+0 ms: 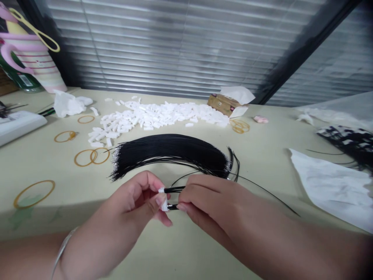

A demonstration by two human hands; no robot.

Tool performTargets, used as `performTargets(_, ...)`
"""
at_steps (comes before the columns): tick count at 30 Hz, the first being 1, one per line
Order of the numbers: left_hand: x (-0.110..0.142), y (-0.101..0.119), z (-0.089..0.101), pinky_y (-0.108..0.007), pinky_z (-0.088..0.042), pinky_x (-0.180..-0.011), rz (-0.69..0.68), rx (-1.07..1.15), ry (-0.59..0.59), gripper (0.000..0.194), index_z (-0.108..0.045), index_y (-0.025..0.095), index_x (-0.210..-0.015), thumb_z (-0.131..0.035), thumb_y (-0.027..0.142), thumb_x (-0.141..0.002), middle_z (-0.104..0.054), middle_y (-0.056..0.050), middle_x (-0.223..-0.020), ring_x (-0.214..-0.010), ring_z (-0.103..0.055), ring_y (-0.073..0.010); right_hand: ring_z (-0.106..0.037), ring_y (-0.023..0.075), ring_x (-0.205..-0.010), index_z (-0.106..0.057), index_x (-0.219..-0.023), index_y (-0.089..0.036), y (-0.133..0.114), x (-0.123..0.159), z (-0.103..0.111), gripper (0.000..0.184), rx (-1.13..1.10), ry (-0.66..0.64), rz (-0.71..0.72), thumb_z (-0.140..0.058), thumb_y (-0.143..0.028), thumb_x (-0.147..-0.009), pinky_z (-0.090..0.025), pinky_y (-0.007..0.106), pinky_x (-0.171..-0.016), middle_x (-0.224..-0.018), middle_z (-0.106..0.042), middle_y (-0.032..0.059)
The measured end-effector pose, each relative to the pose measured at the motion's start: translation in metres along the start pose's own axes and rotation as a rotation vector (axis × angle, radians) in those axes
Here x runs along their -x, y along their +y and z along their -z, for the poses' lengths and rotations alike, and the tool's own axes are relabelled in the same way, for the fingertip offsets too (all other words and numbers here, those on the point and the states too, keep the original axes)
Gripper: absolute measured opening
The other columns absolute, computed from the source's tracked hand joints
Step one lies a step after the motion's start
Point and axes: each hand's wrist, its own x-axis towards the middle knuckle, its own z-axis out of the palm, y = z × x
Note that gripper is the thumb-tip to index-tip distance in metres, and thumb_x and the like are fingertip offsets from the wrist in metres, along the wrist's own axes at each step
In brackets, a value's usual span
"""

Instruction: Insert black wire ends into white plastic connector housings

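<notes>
- Pinching a small white plastic connector (163, 199) between thumb and fingertips (155, 200), the left hand (128, 206) is curled almost closed around it, near the middle of the view.
- The right hand (210, 206) is also closed, with its fingers (188, 196) gripping two short runs of black wire (175, 189), one above the other, just right of the connector.
- Both runs reach the connector's right side, but the fingers block the view of whether they are seated in it.
- A thin black strand (262, 192) trails from behind the right hand, out to the right, above the desk (180, 249).
- A dense arc-shaped bundle of black wires (171, 155) with bare silver tips lies on the desk just beyond the hands, close to the fingers but not held by them.
- Beyond that bundle is a wide heap of small white plastic pieces (151, 116), much like the held connector.
- Orange rubber bands (91, 156) are scattered on the desk, mostly left of the bundle, with a tangle of them (239, 126) on the right.
- A crumpled tissue (68, 103) sits far left, a torn brown packet (223, 105) far back, and a white paper sheet (329, 186) on the right.
- A thin silver bracelet (62, 249) circles the left wrist.
</notes>
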Motion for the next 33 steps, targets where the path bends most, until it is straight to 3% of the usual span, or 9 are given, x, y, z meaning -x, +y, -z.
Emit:
performTargets(3,0.002,0.000,0.000,-0.024,-0.038,-0.063,-0.013,0.006,0.002,0.011,-0.048,0.020,-0.076,-0.054,0.029,-0.080,-0.055,0.004,-0.066,-0.066,-0.054,-0.0105,-0.053,0.0120,-0.065,-0.057,-0.076,-0.017,-0.001,0.001,-0.006,0.027,0.042,-0.026,-0.051,-0.041,0.005,-0.075,-0.044,0.022,-0.059,-0.075,-0.057,0.0009)
performTargets(7,0.003,-0.001,0.000,-0.023,-0.039,-0.063,-0.021,0.047,-0.008,0.011,-0.049,0.019,-0.076,-0.054,0.028,-0.080,-0.057,0.004,-0.066,-0.065,-0.054,-0.0101,-0.053,0.0139,-0.066,-0.059,-0.078,-0.015,-0.004,-0.002,-0.016,0.027,0.122,0.021,0.026,-0.045,0.007,-0.069,-0.045,0.026,-0.060,-0.077,-0.058,0.0024)
performTargets(11,0.001,-0.002,0.000,-0.022,-0.040,-0.062,-0.018,0.064,0.008,0.012,-0.051,0.019,-0.075,-0.056,0.029,-0.079,-0.058,0.004,-0.065,-0.064,-0.054,-0.0102,-0.052,0.0146,-0.063,-0.058,-0.075,-0.014,-0.009,-0.005,-0.022,0.023,0.206,0.143,0.082,-0.048,0.006,-0.069,-0.041,0.027,-0.055,-0.070,-0.059,0.0021)
performTargets(17,-0.002,-0.001,-0.001,-0.023,-0.039,-0.065,0.000,0.198,0.013,0.016,-0.052,0.019,-0.076,-0.062,0.030,-0.075,-0.055,0.005,-0.066,-0.065,-0.054,-0.0092,-0.048,0.0170,-0.068,-0.057,-0.077,-0.016,-0.012,0.000,-0.009,0.008,0.267,0.254,0.046,-0.052,-0.009,-0.080,-0.039,0.032,-0.063,-0.077,-0.057,0.0032)
performTargets(22,0.000,-0.002,0.003,-0.023,-0.039,-0.068,0.052,0.219,-0.019,0.014,-0.053,0.018,-0.075,-0.062,0.029,-0.076,-0.052,0.005,-0.071,-0.069,-0.055,-0.0092,-0.043,0.0156,-0.065,-0.055,-0.064,-0.015,-0.009,0.007,0.000,0.028,0.341,0.248,0.094,-0.038,-0.003,-0.084,-0.036,0.030,-0.059,-0.069,-0.054,0.0043)
performTargets(25,0.001,-0.002,0.004,-0.022,-0.038,-0.067,0.045,0.211,-0.012,0.013,-0.053,0.019,-0.076,-0.061,0.029,-0.076,-0.052,0.005,-0.071,-0.069,-0.055,-0.0088,-0.042,0.0153,-0.064,-0.055,-0.064,-0.014,-0.005,0.008,-0.002,0.028,0.318,0.226,0.141,-0.038,-0.004,-0.084,-0.037,0.031,-0.059,-0.070,-0.054,0.0042)
performTargets(28,-0.001,0.000,0.002,-0.022,-0.037,-0.066,0.041,0.178,0.000,0.015,-0.052,0.019,-0.076,-0.062,0.031,-0.075,-0.051,0.006,-0.068,-0.067,-0.054,-0.0088,-0.044,0.0147,-0.065,-0.057,-0.070,-0.016,-0.004,0.010,-0.004,0.026,0.207,0.170,0.035,-0.039,-0.006,-0.085,-0.040,0.030,-0.060,-0.075,-0.055,0.0026)
performTargets(33,-0.003,0.001,-0.001,-0.024,-0.038,-0.067,0.045,0.155,0.012,0.018,-0.050,0.018,-0.075,-0.061,0.031,-0.071,-0.053,0.005,-0.068,-0.066,-0.054,-0.0100,-0.049,0.0126,-0.069,-0.060,-0.079,-0.016,-0.006,0.010,-0.005,0.020,0.152,0.235,-0.002,-0.042,-0.010,-0.087,-0.043,0.026,-0.062,-0.078,-0.057,0.0014)
